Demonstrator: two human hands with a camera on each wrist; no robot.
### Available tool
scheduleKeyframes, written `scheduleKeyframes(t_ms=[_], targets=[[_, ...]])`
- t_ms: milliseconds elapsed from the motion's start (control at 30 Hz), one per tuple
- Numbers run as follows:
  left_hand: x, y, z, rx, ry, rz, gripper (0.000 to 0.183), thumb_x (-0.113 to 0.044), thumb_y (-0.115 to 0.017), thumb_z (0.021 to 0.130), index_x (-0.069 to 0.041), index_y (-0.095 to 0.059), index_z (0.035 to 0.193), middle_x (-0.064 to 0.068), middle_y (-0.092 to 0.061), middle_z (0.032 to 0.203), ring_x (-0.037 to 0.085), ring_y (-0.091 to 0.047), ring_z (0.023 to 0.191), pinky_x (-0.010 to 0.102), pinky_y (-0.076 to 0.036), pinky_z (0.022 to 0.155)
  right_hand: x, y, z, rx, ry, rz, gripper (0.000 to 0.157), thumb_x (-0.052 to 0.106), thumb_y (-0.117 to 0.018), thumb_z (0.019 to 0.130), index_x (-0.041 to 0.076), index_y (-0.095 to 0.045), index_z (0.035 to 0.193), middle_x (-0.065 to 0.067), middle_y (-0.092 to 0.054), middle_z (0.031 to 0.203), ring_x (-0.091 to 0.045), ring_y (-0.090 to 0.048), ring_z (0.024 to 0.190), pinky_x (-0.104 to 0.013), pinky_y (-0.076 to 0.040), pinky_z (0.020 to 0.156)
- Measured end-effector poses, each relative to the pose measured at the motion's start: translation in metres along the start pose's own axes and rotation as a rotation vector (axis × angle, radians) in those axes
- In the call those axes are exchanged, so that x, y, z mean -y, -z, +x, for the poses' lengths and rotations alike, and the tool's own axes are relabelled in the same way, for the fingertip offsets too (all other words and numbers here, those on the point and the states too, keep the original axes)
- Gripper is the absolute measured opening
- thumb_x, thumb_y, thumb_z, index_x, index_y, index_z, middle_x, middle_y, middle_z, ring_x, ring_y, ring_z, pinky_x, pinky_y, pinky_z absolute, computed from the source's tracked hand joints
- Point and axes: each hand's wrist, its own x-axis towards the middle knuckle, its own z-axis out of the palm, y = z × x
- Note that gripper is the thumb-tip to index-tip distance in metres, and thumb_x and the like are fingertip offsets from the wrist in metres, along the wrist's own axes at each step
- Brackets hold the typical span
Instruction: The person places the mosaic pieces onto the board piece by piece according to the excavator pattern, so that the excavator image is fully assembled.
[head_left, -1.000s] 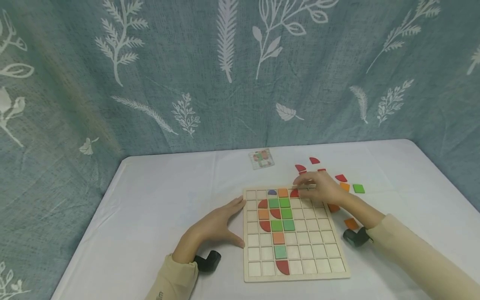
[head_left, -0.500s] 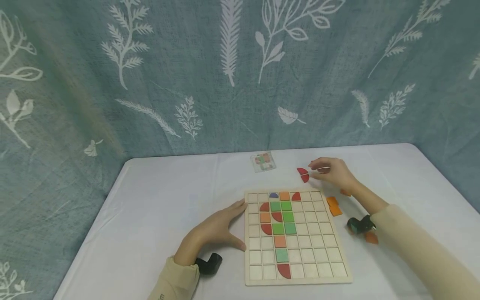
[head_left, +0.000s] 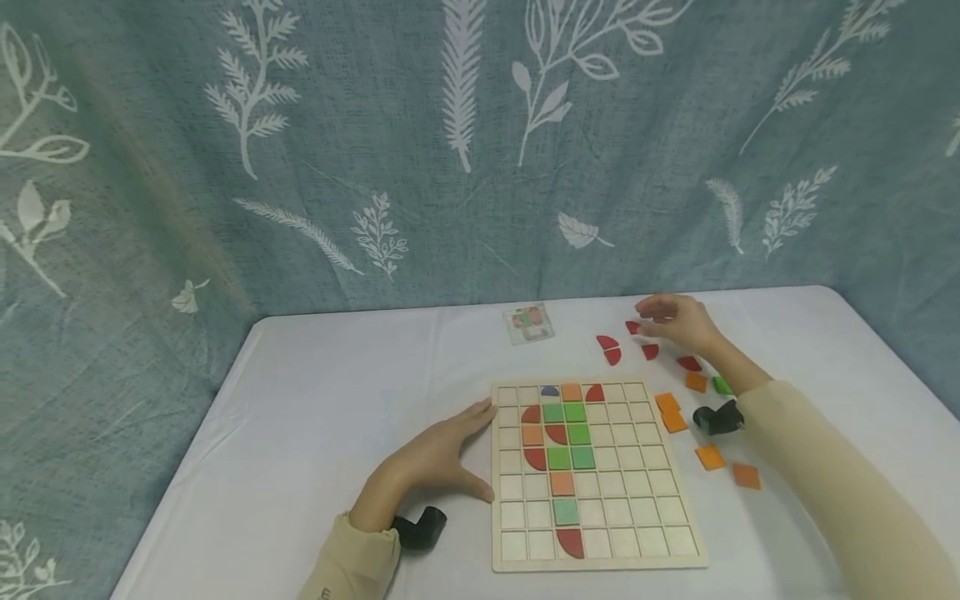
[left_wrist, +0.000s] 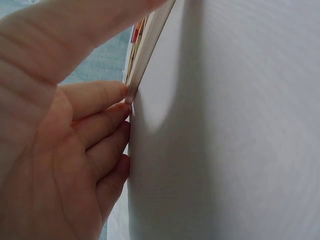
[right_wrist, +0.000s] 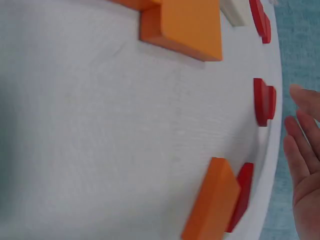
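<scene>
A pale wooden grid board lies on the white table, with green, orange and red pieces and one blue piece in its cells. My left hand rests at its left edge, thumb and fingertips spread along the side. The left wrist view shows the fingers against the board's edge. At the back right, my right hand hovers by a red quarter-circle piece, thumb and fingers apart. In the right wrist view nothing shows between those fingers.
Two red pieces lie behind the board, and a red piece is nearer my right hand. Orange square tiles and a green tile are scattered on the right. A small pattern card sits at the back. A patterned curtain rises behind the table.
My right hand has left a red quarter-circle in the board's top row and moved back and right to the loose red pieces. The left hand stays at the board's edge.
</scene>
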Motion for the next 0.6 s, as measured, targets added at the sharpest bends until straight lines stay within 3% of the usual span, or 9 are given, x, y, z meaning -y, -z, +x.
scheduleKeyframes(t_ms=[333,600], targets=[[-0.001,0.000,0.000,0.004,-0.007,-0.010,0.109,-0.039,-0.086,0.055,-0.012,-0.031,0.145,0.002,-0.021,0.153,0.024,-0.021,0.140,0.045,-0.023,0.112,-0.017,-0.003,0.006,0.045,-0.095,0.121,0.046,0.012,-0.070,0.081,0.000,-0.053,0.123,-0.021,-0.053,0.129,-0.033,-0.047,0.122,-0.045,-0.043,0.098],[0.001,0.000,0.000,0.003,-0.016,-0.014,0.109,-0.039,-0.086,0.055,-0.011,-0.030,0.145,0.002,-0.021,0.153,0.024,-0.021,0.140,0.045,-0.024,0.112,-0.023,-0.003,0.011,0.089,-0.093,0.161,0.044,0.005,-0.067,0.082,0.000,-0.053,0.124,-0.020,-0.052,0.131,-0.032,-0.047,0.123,-0.042,-0.044,0.098]])
